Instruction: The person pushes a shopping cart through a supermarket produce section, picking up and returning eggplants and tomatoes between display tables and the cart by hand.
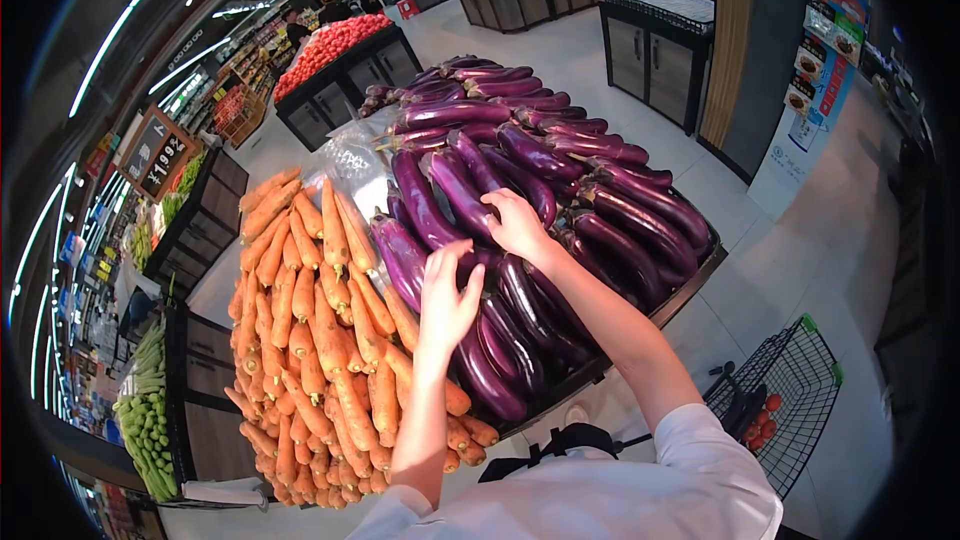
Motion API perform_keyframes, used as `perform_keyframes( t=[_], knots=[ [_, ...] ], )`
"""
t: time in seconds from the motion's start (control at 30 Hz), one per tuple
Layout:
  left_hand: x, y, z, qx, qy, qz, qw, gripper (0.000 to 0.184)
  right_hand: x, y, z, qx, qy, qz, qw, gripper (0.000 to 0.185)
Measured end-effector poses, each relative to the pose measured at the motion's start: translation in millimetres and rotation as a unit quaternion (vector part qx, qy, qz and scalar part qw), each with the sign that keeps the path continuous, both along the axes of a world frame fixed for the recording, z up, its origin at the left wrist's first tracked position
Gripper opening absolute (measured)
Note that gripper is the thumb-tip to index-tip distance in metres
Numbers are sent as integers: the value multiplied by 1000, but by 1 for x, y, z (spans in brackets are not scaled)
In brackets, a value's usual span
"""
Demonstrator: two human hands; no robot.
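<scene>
**White shirt close below, two hands deep in a sloping heap of eggplants**

White shirt fills the lower foreground, and beyond it stands a broad display surface with a dark edge. Eggplants are layered along its right side, glossy and seemingly slick, many lying across one another. If one low in the stack were tugged, those resting on it could slide, and the near ones might roll over the edge to the floor.

Beside them, the carrots form a steep mound sloping toward the wearer. The left forearm passes over its near side; a dip of the elbow could knock some loose. Clear plastic lies between the two heaps toward the far side, and a sleeve or finger might catch it.

At lower right, a wire cart holds tomatoes next to dark eggplants. Anything dropped in from above could bruise them.

The left hand is spread, thumb apart from the fingers, at the near eggplants. The right hand has bent fingers over the long eggplant in the middle of the heap; whether it grips or merely touches is unclear. With only fingertips on smooth skin, that eggplant could slip or turn, and pressing nails might mark it.
</scene>
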State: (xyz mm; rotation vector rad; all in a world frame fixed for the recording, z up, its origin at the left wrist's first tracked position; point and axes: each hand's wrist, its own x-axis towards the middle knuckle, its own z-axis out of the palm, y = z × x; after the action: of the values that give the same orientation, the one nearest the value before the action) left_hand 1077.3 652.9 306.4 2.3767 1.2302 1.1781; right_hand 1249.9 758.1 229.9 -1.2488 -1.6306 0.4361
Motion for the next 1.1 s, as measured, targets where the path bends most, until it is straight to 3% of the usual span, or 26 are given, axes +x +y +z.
perform_keyframes(
  t=[0.13,0.23,0.27,0.3,0.37,0.4,0.5,0.57,0.67,0.7,0.9,0.97,1.0,1.03,1.1],
  knots=[
    [-33,-107,-46,-72,-101,4,992,16,4,-5,2,15,2,-11,1000,37],
    [-75,-180,-96,-196,-98,-36,975,18,7,-20,-2,44,18,-45,998,35],
    [-90,-205,-100,-273,-83,1,958,17,9,-27,-7,38,52,-39,997,36],
    [-104,-221,-117,-227,-116,-19,967,15,10,-39,-10,27,44,-59,997,37],
    [-135,-251,-129,-256,-59,29,964,13,7,-86,5,-39,99,-65,992,33],
    [-151,-263,-136,-263,-60,17,963,13,3,-111,-2,-9,163,-42,986,30],
    [-193,-277,-159,-223,16,4,975,11,0,-207,-40,-14,306,23,952,22],
    [-218,-282,-165,-218,32,16,975,11,-1,-280,-73,-88,343,-35,935,21],
    [-248,-282,-194,-224,-61,53,971,10,12,-381,-101,-129,196,-185,954,21],
    [-244,-285,-172,-273,-82,83,955,8,18,-411,-100,-150,114,-232,954,21],
    [-252,-286,-145,-268,-31,-50,962,9,33,-592,-121,-239,-62,-369,896,21],
    [-242,-291,-118,-166,57,-86,981,13,25,-660,-134,-271,-142,-430,849,28],
    [-234,-297,-117,-243,22,-93,965,10,22,-696,-149,-296,-175,-461,818,43],
    [-226,-300,-120,-241,29,-102,965,10,6,-719,-131,-359,-192,-473,781,57],
    [-204,-303,-125,-244,40,-166,955,10,-2,-782,-148,-353,-220,-461,784,66]
  ],
)
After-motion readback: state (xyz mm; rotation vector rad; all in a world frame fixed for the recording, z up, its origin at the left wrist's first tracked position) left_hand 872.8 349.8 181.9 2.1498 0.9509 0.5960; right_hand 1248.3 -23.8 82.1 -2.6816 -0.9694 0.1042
